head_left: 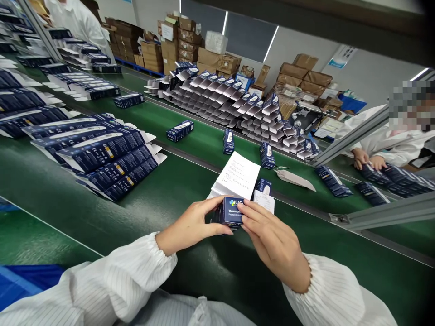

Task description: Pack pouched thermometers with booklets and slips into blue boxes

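The box (231, 212) is held low over the green bench (190, 190), pinched between both hands, its long axis running away from the wearer toward the open far end. The left hand (190, 225) is clamped on the near left side, thumb beneath; the right hand (272, 242) is closed over the right edge (fingertips on the printed top). A white leaflet (238, 176) stands up just behind, touching the box's far end.

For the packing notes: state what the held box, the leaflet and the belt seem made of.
Blue box, in both hands: printed paperboard, by its creased edges and tuck flap. Leaflet: thin white paper, folded and printed. Belt: probably green rubber or PVC, smooth with a dull sheen.
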`<action>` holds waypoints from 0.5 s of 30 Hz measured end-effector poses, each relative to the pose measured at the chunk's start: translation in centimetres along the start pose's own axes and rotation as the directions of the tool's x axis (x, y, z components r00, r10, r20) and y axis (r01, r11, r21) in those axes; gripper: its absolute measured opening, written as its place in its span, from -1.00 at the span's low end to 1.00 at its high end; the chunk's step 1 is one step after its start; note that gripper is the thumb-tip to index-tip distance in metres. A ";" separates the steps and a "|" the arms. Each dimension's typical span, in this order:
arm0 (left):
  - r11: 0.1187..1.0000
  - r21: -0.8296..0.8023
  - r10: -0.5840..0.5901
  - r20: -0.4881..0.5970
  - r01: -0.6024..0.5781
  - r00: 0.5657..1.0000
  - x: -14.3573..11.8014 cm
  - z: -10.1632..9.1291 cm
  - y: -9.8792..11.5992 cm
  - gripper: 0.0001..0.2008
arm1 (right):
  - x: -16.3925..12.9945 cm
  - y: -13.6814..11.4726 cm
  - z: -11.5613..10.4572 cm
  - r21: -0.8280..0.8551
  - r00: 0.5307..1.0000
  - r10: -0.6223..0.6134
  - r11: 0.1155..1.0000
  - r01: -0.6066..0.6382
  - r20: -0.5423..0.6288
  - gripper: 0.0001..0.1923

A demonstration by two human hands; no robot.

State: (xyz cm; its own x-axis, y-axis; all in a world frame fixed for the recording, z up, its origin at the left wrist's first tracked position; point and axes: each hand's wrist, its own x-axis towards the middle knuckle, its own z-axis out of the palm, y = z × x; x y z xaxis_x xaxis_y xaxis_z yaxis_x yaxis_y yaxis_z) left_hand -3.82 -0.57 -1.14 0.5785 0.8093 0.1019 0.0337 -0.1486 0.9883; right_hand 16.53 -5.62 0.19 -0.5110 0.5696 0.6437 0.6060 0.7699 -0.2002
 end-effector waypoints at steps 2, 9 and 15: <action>1.000 -0.007 -0.001 -0.004 0.001 1.000 0.1 0.1 -0.2 -0.43 | -0.5 0.3 0.1 -0.055 0.999 -0.025 0.998 0.027 0.034 -0.58; 1.000 -0.016 -0.006 -0.018 0.005 1.000 0.0 0.2 -0.9 -0.45 | 0.2 0.4 -0.5 -0.018 0.994 -0.010 1.000 0.012 0.105 -0.62; 0.996 0.067 -0.056 -0.032 0.058 0.998 -0.2 0.2 -0.5 -0.47 | 0.3 3.6 -4.3 0.068 0.975 0.221 0.973 -0.220 -0.001 -0.64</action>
State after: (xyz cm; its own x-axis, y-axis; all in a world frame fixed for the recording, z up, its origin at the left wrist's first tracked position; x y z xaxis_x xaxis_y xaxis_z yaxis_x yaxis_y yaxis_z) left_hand -3.79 -0.77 -1.63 0.5492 0.8342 0.0496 0.1222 -0.1389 0.9827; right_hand 21.13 -3.95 2.80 -0.3638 0.7254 0.5844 0.6608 0.6431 -0.3869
